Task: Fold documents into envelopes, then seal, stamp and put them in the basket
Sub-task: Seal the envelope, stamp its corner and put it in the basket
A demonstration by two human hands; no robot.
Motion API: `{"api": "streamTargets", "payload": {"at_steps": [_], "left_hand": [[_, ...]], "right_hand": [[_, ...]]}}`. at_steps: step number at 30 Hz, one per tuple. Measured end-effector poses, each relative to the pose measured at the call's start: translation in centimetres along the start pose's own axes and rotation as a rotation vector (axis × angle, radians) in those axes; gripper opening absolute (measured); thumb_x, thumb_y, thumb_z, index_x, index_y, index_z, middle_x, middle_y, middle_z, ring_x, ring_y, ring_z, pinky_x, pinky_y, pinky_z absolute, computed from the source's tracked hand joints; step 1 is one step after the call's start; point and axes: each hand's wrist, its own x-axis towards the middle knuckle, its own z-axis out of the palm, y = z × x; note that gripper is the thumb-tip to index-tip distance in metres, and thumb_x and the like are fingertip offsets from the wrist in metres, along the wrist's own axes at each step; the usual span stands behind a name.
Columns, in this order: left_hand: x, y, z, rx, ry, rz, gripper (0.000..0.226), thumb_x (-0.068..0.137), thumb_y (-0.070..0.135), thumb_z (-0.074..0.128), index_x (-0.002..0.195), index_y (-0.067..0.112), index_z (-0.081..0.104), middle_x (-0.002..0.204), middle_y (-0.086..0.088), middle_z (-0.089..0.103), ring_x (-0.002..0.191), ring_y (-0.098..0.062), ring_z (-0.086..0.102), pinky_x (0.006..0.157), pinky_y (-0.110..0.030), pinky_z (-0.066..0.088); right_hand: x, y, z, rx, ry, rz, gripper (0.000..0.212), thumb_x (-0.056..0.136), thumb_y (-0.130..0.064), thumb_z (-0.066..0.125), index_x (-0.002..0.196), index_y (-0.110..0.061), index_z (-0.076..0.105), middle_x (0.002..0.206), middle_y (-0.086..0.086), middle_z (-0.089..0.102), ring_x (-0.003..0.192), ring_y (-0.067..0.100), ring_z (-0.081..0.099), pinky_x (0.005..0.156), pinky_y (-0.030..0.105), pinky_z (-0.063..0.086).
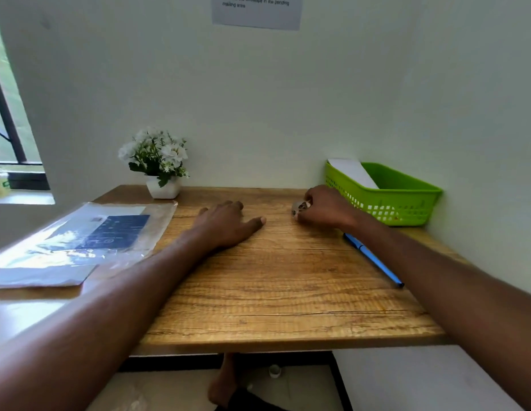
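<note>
Wood-grain desk (288, 292) carries a glossy plastic sleeve (80, 238) of printed papers at its left and a green slotted basket (406, 203) at its right, a white envelope (353, 172) leaning inside. Left hand (228, 223) lies flat, fingers spread, on the wood; right hand (326, 207) curls round a small roundish stamp (298, 207) beside the basket, near a slim blue pen (374, 259).

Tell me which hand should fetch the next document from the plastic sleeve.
Left, probably. The left hand lies flat and free on the table, nearer the plastic sleeve; the right hand grips a small object beside the green basket.
</note>
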Motion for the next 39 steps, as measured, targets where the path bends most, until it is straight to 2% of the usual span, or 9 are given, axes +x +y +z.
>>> {"api": "streamTargets", "payload": {"at_steps": [5, 10, 15, 20, 26, 29, 32, 36, 39], "left_hand": [[0.2, -0.1, 0.1, -0.015, -0.037, -0.003, 0.087, 0.091, 0.083, 0.039, 0.148, 0.019, 0.048, 0.156, -0.009, 0.048, 0.141, -0.031, 0.047, 0.115, -0.055, 0.038], [0.4, -0.4, -0.1, -0.005, -0.016, -0.024, 0.089, 0.091, 0.084, 0.039, 0.149, 0.017, 0.048, 0.157, -0.009, 0.048, 0.142, -0.031, 0.046, 0.116, -0.055, 0.036], [0.7, -1.5, 0.1, -0.013, -0.015, -0.027, 0.093, 0.088, 0.087, 0.038, 0.148, 0.018, 0.049, 0.158, -0.010, 0.047, 0.143, -0.033, 0.044, 0.116, -0.057, 0.035], [0.8, -1.8, -0.5, -0.048, -0.030, -0.012, 0.090, 0.086, 0.087, 0.043, 0.142, 0.018, 0.055, 0.150, -0.011, 0.055, 0.134, -0.034, 0.054, 0.110, -0.054, 0.044], [0.4, -2.0, -0.6, -0.117, -0.062, -0.004, 0.089, 0.088, 0.083, 0.050, 0.141, 0.012, 0.056, 0.142, -0.015, 0.062, 0.126, -0.033, 0.059, 0.105, -0.049, 0.050], [-0.1, -1.6, -0.6, -0.106, -0.061, -0.001, 0.087, 0.088, 0.083, 0.048, 0.140, 0.012, 0.056, 0.140, -0.015, 0.063, 0.124, -0.033, 0.060, 0.105, -0.050, 0.051], [-0.3, -1.4, -0.5, -0.090, -0.048, 0.011, 0.085, 0.090, 0.081, 0.047, 0.139, 0.013, 0.057, 0.140, -0.015, 0.062, 0.124, -0.032, 0.060, 0.104, -0.049, 0.051], [-0.4, -1.0, -0.7, -0.088, -0.038, 0.018, 0.082, 0.091, 0.079, 0.048, 0.139, 0.013, 0.057, 0.140, -0.014, 0.062, 0.123, -0.032, 0.060, 0.103, -0.049, 0.051], [-0.6, -0.9, -0.8, -0.082, -0.022, 0.030, 0.081, 0.092, 0.079, 0.048, 0.138, 0.013, 0.058, 0.139, -0.013, 0.063, 0.121, -0.031, 0.060, 0.103, -0.049, 0.051]], "right_hand": [[2.0, -1.7, 1.0, 0.127, 0.062, 0.006, 0.037, 0.079, -0.034, 0.082, 0.104, -0.008, 0.076, 0.096, 0.007, 0.075, 0.089, 0.021, 0.071, 0.082, 0.041, 0.061], [4.0, -3.6, 2.5, 0.090, 0.065, -0.021, 0.036, 0.080, -0.041, 0.080, 0.101, -0.012, 0.074, 0.094, 0.004, 0.074, 0.083, 0.018, 0.068, 0.067, 0.033, 0.057], [3.7, -3.4, 2.7, 0.056, 0.107, -0.028, 0.063, 0.081, -0.052, 0.076, 0.124, -0.009, 0.062, 0.118, 0.007, 0.067, 0.107, 0.027, 0.064, 0.077, 0.034, 0.053], [0.3, 0.8, -1.2, -0.001, 0.296, 0.124, 0.043, 0.076, -0.038, 0.067, 0.107, -0.008, 0.070, 0.113, 0.017, 0.070, 0.106, 0.037, 0.066, 0.073, 0.030, 0.046], [-5.5, 5.5, -3.3, -0.130, 0.158, 0.222, 0.040, 0.066, -0.043, 0.080, 0.090, -0.013, 0.070, 0.092, 0.010, 0.071, 0.081, 0.028, 0.062, 0.052, 0.026, 0.037], [-6.9, 6.1, -2.8, -0.100, 0.060, 0.262, 0.045, 0.065, -0.045, 0.086, 0.092, -0.013, 0.071, 0.090, 0.009, 0.072, 0.085, 0.028, 0.069, 0.060, 0.029, 0.048], [-6.9, 6.1, -2.4, -0.082, 0.096, 0.272, 0.040, 0.067, -0.037, 0.087, 0.094, -0.011, 0.073, 0.093, 0.011, 0.073, 0.092, 0.030, 0.070, 0.063, 0.029, 0.046], [-4.9, 4.6, -2.5, 0.018, 0.157, 0.262, 0.036, 0.072, -0.034, 0.085, 0.095, -0.009, 0.074, 0.095, 0.013, 0.075, 0.096, 0.031, 0.071, 0.078, 0.036, 0.059], [-2.0, 2.7, -2.0, 0.073, 0.195, 0.222, 0.035, 0.072, -0.032, 0.086, 0.089, -0.006, 0.069, 0.094, 0.013, 0.074, 0.097, 0.030, 0.071, 0.073, 0.034, 0.056]]}}
